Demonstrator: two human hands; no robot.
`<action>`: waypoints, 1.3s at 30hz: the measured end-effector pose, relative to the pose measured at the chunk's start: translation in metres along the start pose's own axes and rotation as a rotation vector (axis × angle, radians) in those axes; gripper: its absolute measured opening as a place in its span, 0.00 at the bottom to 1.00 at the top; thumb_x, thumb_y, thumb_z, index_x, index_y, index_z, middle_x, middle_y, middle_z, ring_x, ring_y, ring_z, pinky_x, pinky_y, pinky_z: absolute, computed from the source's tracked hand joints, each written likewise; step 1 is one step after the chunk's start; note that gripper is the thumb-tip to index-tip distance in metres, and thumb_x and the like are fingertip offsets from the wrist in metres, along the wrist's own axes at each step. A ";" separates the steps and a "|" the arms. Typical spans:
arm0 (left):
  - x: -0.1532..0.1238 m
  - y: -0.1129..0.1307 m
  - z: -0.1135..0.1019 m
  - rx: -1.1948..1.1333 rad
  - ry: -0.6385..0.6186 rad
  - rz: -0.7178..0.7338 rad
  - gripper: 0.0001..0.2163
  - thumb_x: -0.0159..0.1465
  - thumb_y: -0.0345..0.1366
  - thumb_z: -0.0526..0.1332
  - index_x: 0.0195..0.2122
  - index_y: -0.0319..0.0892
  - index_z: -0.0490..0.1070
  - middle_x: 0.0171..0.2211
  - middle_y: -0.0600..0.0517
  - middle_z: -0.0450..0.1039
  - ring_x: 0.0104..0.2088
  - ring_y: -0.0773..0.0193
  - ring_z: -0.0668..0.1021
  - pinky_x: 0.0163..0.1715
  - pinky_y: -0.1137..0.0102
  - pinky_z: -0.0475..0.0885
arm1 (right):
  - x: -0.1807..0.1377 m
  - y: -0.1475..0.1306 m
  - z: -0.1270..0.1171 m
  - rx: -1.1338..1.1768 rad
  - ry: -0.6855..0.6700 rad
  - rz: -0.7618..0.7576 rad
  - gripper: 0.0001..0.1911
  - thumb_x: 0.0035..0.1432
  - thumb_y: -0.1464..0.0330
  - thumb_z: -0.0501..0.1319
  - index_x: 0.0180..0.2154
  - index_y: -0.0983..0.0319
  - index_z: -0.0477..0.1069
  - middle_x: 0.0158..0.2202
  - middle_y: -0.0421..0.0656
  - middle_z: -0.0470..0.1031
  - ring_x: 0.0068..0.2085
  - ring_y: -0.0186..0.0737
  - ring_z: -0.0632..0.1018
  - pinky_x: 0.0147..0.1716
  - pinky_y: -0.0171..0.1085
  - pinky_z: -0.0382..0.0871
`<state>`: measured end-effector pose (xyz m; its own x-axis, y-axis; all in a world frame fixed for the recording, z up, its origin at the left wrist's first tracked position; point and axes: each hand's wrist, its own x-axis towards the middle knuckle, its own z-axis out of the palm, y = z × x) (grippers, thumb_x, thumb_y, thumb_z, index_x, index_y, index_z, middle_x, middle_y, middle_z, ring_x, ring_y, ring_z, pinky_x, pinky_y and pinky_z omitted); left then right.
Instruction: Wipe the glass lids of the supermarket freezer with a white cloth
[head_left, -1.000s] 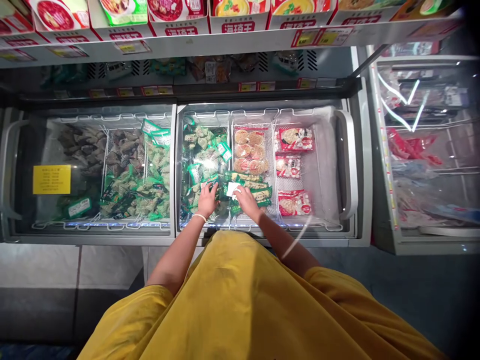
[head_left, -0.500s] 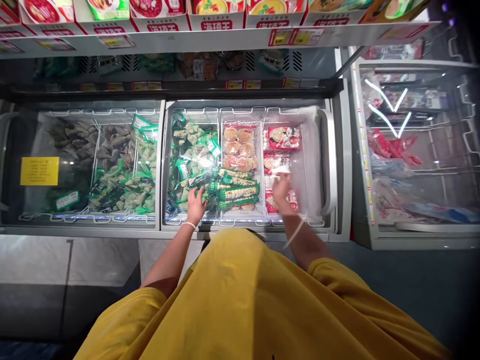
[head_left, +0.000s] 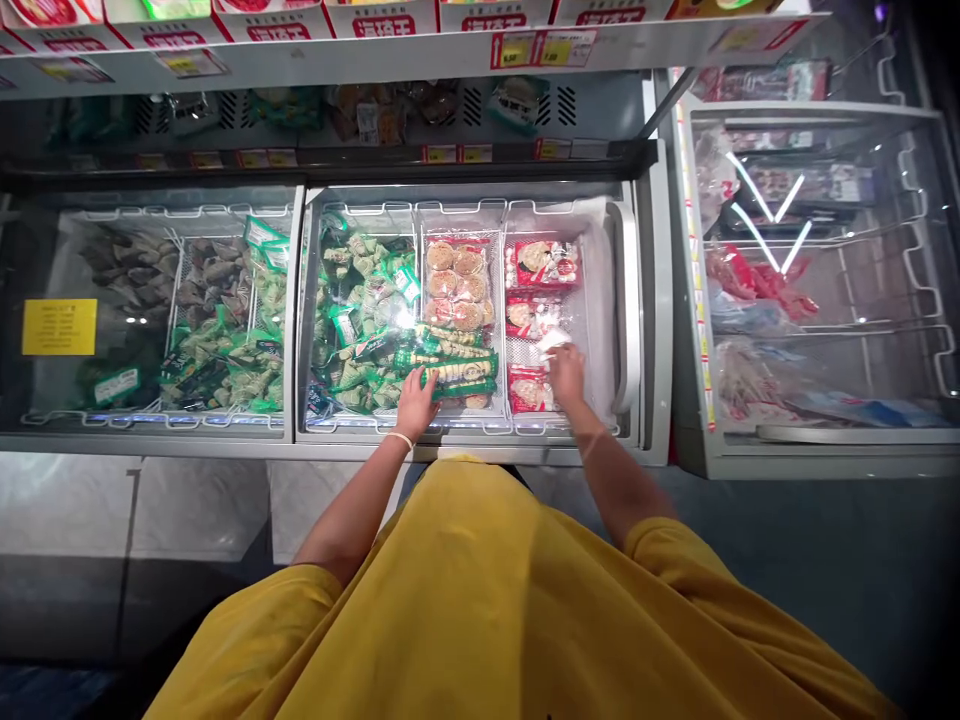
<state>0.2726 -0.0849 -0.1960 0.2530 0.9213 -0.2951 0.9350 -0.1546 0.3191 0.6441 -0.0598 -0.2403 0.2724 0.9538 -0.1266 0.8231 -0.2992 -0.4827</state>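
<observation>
My left hand point(head_left: 418, 402) reaches into the freezer basket, its fingers bent around the left end of a green-and-yellow corn pack point(head_left: 466, 371). Similar packs lie just behind it. In my right hand point(head_left: 566, 374) is a crumpled white cloth or paper point(head_left: 553, 342), pinched in the fingers. That hand hovers over the right basket, beside a red food packet point(head_left: 529, 388). Two more red packets, including the rear one point(head_left: 543, 264), lie farther back. Behind the corn are packs of round, seeded cakes point(head_left: 459, 272). Green bags of wrapped dumplings point(head_left: 367, 280) fill the left basket.
White wire dividers point(head_left: 505, 300) separate the baskets. A pale handle point(head_left: 627, 310) runs along the right side of the freezer. Above hangs a shelf point(head_left: 420, 42) with boxed goods. Another freezer point(head_left: 825, 465) stands at the right, and a yellow notice point(head_left: 60, 327) is at the left.
My left hand has moved right, from the green dumpling bags to the end of the corn pack. My right hand stays over the red packets with the white cloth or paper. The view has shifted.
</observation>
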 end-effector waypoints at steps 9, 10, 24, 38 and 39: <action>-0.010 0.032 0.028 0.008 0.015 0.041 0.32 0.63 0.34 0.65 0.69 0.43 0.59 0.70 0.36 0.55 0.71 0.43 0.58 0.69 0.49 0.60 | -0.067 -0.016 0.016 0.002 0.020 0.092 0.17 0.65 0.75 0.50 0.49 0.64 0.74 0.57 0.55 0.66 0.56 0.52 0.65 0.59 0.49 0.60; -0.012 0.035 0.030 0.019 0.009 0.037 0.33 0.63 0.34 0.64 0.69 0.43 0.58 0.70 0.37 0.55 0.71 0.43 0.58 0.69 0.49 0.60 | -0.082 -0.033 0.027 -0.006 -0.069 -0.021 0.17 0.65 0.75 0.51 0.51 0.66 0.73 0.58 0.55 0.66 0.56 0.52 0.64 0.60 0.49 0.59; -0.015 0.033 0.032 0.086 -0.043 0.017 0.33 0.63 0.36 0.65 0.70 0.46 0.58 0.70 0.38 0.56 0.70 0.42 0.59 0.68 0.49 0.62 | -0.100 0.085 -0.037 -0.077 -0.002 0.018 0.21 0.65 0.74 0.48 0.51 0.62 0.75 0.60 0.53 0.68 0.56 0.51 0.66 0.58 0.48 0.61; -0.014 0.035 0.032 0.079 -0.067 -0.002 0.34 0.64 0.36 0.64 0.70 0.45 0.57 0.70 0.36 0.53 0.70 0.39 0.58 0.67 0.47 0.64 | -0.169 0.020 0.005 -0.003 -0.254 -0.193 0.26 0.61 0.80 0.50 0.54 0.58 0.75 0.60 0.48 0.70 0.55 0.47 0.68 0.60 0.42 0.63; -0.014 0.035 0.033 0.082 -0.068 -0.004 0.34 0.64 0.35 0.64 0.70 0.45 0.56 0.70 0.36 0.53 0.71 0.39 0.58 0.67 0.47 0.64 | -0.164 0.037 -0.006 -0.011 -0.235 -0.175 0.25 0.61 0.80 0.50 0.52 0.59 0.76 0.60 0.49 0.70 0.55 0.48 0.68 0.60 0.44 0.63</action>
<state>0.3102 -0.1149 -0.2102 0.2632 0.8961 -0.3574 0.9525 -0.1825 0.2438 0.6329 -0.2272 -0.2325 0.0040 0.9706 -0.2407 0.8530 -0.1290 -0.5058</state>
